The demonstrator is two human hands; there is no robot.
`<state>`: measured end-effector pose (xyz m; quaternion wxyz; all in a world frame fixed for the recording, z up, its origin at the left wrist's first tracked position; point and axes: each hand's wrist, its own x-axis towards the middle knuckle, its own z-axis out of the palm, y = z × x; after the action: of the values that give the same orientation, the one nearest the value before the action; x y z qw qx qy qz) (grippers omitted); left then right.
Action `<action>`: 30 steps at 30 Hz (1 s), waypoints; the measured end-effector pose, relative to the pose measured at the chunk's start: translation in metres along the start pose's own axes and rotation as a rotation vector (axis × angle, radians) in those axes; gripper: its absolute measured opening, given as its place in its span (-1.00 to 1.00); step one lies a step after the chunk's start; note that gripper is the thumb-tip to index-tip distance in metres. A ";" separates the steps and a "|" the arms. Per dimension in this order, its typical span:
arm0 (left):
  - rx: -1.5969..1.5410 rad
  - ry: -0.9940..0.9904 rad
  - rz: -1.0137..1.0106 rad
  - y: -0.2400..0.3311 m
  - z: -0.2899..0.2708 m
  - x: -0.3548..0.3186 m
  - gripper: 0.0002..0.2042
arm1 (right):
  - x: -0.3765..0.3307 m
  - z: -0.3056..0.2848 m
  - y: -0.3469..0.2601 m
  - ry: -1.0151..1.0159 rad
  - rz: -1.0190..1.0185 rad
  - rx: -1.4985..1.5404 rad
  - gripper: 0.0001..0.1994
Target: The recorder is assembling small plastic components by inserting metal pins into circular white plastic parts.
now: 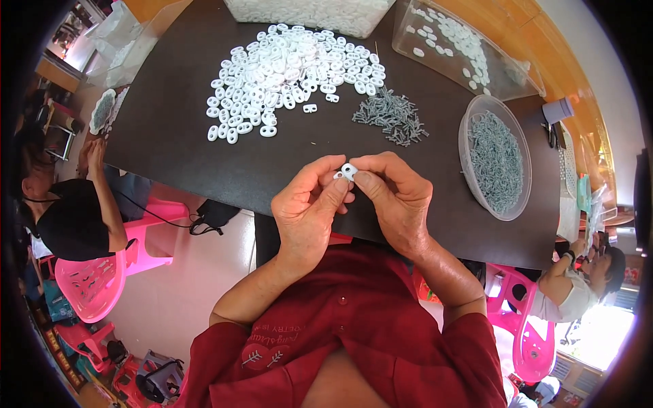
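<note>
Over the near side of the dark table (238, 170), the person's left hand (304, 215) and right hand (401, 204) are holding a small white holed piece (349, 171) together. It is sitting right between the two sets of fingertips, thumbs and forefingers pinching it, one round hole showing on top. The thumb tips are partly covering it, so I cannot tell what the left hand's curled lower fingers are touching. Beyond, a heap of white oval pieces (292, 68) is lying beside loose grey pegs (391, 119).
</note>
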<state>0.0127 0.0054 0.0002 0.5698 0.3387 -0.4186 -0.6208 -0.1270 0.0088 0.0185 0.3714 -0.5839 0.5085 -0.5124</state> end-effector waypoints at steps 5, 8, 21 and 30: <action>-0.006 -0.023 -0.040 -0.002 -0.003 0.000 -0.72 | 0.001 0.002 -0.004 -0.009 0.143 0.210 -0.85; -0.001 -0.037 -0.022 -0.001 -0.003 0.001 -0.73 | 0.001 0.001 -0.003 -0.018 0.097 0.161 -0.84; -0.076 -0.033 -0.063 0.000 0.000 0.003 -0.74 | -0.009 0.004 -0.001 -0.018 0.054 0.108 -0.76; -0.170 0.012 -0.234 0.012 0.001 0.006 -0.78 | -0.003 0.006 -0.001 0.072 -0.330 -0.371 -0.64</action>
<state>0.0160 -0.0004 0.0121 0.5225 0.3393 -0.3189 -0.7143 -0.1208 0.0115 0.0171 0.1509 -0.6985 0.5044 -0.4846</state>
